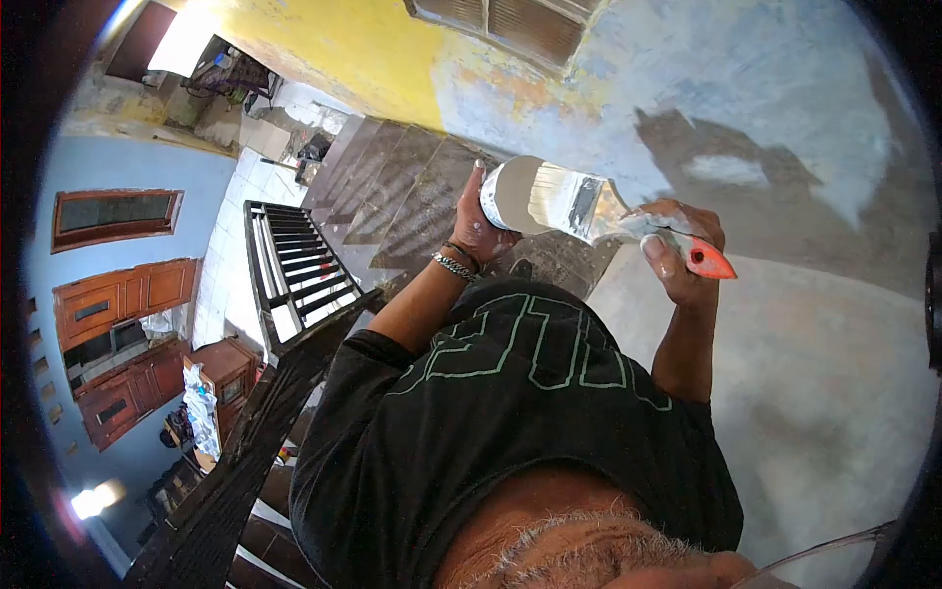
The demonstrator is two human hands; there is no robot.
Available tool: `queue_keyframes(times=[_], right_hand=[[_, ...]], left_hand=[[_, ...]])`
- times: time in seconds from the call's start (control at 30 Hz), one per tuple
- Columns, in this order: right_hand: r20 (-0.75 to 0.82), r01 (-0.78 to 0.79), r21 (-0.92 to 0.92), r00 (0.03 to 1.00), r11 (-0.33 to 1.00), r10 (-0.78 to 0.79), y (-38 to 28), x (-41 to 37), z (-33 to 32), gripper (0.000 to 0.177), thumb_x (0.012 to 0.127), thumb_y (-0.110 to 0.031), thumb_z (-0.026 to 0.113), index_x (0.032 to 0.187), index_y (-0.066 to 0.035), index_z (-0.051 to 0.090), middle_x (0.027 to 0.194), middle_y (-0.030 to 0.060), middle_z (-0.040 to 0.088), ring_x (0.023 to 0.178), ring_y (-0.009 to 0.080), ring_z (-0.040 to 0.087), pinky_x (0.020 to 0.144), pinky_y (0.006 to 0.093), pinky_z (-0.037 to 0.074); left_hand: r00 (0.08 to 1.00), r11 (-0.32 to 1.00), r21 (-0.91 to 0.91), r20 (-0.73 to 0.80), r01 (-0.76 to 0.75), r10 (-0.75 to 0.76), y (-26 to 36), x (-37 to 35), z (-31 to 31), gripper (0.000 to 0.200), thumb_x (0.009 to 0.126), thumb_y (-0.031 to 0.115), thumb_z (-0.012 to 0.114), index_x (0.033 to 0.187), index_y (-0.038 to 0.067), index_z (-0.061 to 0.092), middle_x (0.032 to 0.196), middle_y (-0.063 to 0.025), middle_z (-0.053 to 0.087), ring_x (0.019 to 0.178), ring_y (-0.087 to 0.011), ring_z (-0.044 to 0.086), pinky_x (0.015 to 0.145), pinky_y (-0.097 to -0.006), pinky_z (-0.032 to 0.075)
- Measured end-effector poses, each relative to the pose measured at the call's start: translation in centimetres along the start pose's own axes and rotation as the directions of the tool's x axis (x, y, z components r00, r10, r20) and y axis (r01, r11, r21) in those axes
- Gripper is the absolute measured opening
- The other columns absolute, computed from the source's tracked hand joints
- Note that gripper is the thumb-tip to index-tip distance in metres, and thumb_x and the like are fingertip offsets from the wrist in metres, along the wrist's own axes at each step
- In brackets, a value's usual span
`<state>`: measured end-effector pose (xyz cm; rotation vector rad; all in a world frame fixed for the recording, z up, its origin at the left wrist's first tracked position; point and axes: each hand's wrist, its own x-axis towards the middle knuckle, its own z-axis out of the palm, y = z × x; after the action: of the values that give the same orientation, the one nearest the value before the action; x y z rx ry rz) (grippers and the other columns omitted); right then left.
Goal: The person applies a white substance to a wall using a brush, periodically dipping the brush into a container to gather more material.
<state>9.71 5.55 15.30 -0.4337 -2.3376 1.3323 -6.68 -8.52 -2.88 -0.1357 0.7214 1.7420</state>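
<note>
My left hand [476, 224] is wrapped around a white paint can [493, 201], its thumb up along the side. Greyish paint [512, 192] shows inside the can's round mouth. My right hand [684, 245] grips a wide paintbrush [587, 209] by its handle, which ends in a red tip with a hole. White paint coats the brush's ferrule and pale bristles, and the bristles overlap the can's rim in this view. Both hands carry white paint smears, and a chain bracelet [454, 265] circles my left wrist.
A wall [775, 69] patched in pale blue-white and yellow [363, 49] rises ahead, with a window [515, 25] in it. Black railing [299, 257] and a dark wooden beam [257, 432] run along my left. Beyond lie brown tiles [392, 182] and wooden doors [123, 304] below.
</note>
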Motion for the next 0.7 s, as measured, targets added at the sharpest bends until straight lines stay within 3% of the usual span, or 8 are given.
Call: queue_keyframes(times=[0.13, 0.2, 0.23, 0.3, 0.37, 0.53, 0.63, 0.7], right_hand=[[0.142, 0.021, 0.053, 0.99, 0.998, -0.028, 0.1, 1.6, -0.6, 0.03, 0.068, -0.022, 0.058, 0.08, 0.005, 0.062, 0.065, 0.0083, 0.059, 0.054, 0.0148, 0.052, 0.052, 0.0265, 0.04], [0.194, 0.006, 0.075, 0.981, 0.997, -0.02, 0.0, 2.1, -0.6, 0.028, 0.069, -0.021, 0.058, 0.08, 0.005, 0.061, 0.064, 0.008, 0.058, 0.054, 0.0135, 0.05, 0.051, 0.0263, 0.04], [0.242, -0.044, 0.096, 0.97, 0.994, 0.019, 0.1, 2.2, -0.5, 0.027, 0.07, -0.019, 0.058, 0.081, 0.005, 0.061, 0.063, 0.0079, 0.058, 0.054, 0.0122, 0.05, 0.051, 0.026, 0.039], [0.295, -0.088, 0.115, 0.954, 0.989, 0.051, 0.5, 2.7, -0.3, 0.026, 0.071, -0.018, 0.059, 0.081, 0.005, 0.061, 0.063, 0.0079, 0.057, 0.055, 0.011, 0.049, 0.051, 0.0256, 0.039], [0.278, 0.025, 0.17, 0.958, 0.985, -0.073, 1.4, 3.0, 0.3, 0.02, 0.075, -0.015, 0.059, 0.082, 0.003, 0.061, 0.055, 0.0046, 0.054, 0.047, 0.0086, 0.047, 0.045, 0.0244, 0.038], [0.232, 0.05, 0.216, 0.967, 0.975, -0.101, 0.7, 4.0, -1.2, 0.02, 0.075, -0.015, 0.06, 0.083, 0.004, 0.061, 0.056, 0.0043, 0.054, 0.048, 0.008, 0.047, 0.046, 0.0233, 0.037], [0.164, 0.136, 0.172, 0.973, 0.976, -0.165, -0.1, 3.6, -2.4, 0.023, 0.075, -0.014, 0.06, 0.088, 0.005, 0.06, 0.056, 0.0046, 0.055, 0.049, 0.0073, 0.047, 0.046, 0.023, 0.037], [0.165, 0.044, 0.143, 0.984, 0.989, -0.067, -1.5, 3.4, -3.3, 0.025, 0.074, -0.014, 0.059, 0.091, 0.005, 0.061, 0.059, 0.0051, 0.056, 0.05, 0.0073, 0.048, 0.046, 0.0233, 0.038]], left_hand=[[1.0, 1.0, -0.015, -0.007, 0.005, -0.005, 0.0, -0.2, 0.9, 0.061, 0.085, 0.062, 0.033, 0.111, 0.01, 0.055, 0.087, -0.0034, 0.063, 0.06, -0.0154, 0.059, 0.041, -0.025, 0.041], [0.997, 0.999, -0.051, -0.081, -0.016, 0.012, 0.5, -1.5, 3.4, 0.062, 0.086, 0.06, 0.033, 0.115, 0.01, 0.054, 0.098, -0.0061, 0.063, 0.079, -0.0193, 0.062, 0.057, -0.031, 0.05], [0.996, 0.998, -0.052, -0.082, -0.023, 0.018, 0.3, -1.4, 3.1, 0.062, 0.086, 0.06, 0.033, 0.115, 0.01, 0.054, 0.098, -0.0061, 0.063, 0.079, -0.0193, 0.062, 0.057, -0.031, 0.05], [1.0, 0.993, -0.12, 0.012, 0.008, -0.006, -0.2, -1.1, 2.3, 0.063, 0.086, 0.06, 0.033, 0.118, 0.009, 0.052, 0.108, -0.0081, 0.06, 0.095, -0.0232, 0.06, 0.074, -0.037, 0.051], [1.0, 0.993, -0.118, 0.007, -0.003, 0.004, -0.7, -1.0, 1.8, 0.063, 0.086, 0.06, 0.033, 0.118, 0.008, 0.051, 0.109, -0.0082, 0.059, 0.096, -0.0238, 0.06, 0.075, -0.0381, 0.051], [1.0, 0.986, -0.165, 0.001, -0.026, 0.026, 0.1, -1.2, 3.4, 0.064, 0.086, 0.059, 0.033, 0.119, 0.007, 0.051, 0.112, -0.009, 0.058, 0.098, -0.0255, 0.059, 0.08, -0.0407, 0.049], [0.995, 0.976, -0.219, 0.101, -0.006, 0.029, 0.5, -0.9, 3.7, 0.064, 0.086, 0.059, 0.032, 0.12, 0.007, 0.05, 0.113, -0.0089, 0.058, 0.1, -0.0256, 0.058, 0.082, -0.0412, 0.048], [0.993, 0.974, -0.226, 0.119, 0.004, 0.023, 1.2, -1.1, 5.1, 0.065, 0.086, 0.06, 0.032, 0.121, 0.007, 0.048, 0.114, -0.0098, 0.057, 0.101, -0.0264, 0.058, 0.081, -0.0408, 0.049]])
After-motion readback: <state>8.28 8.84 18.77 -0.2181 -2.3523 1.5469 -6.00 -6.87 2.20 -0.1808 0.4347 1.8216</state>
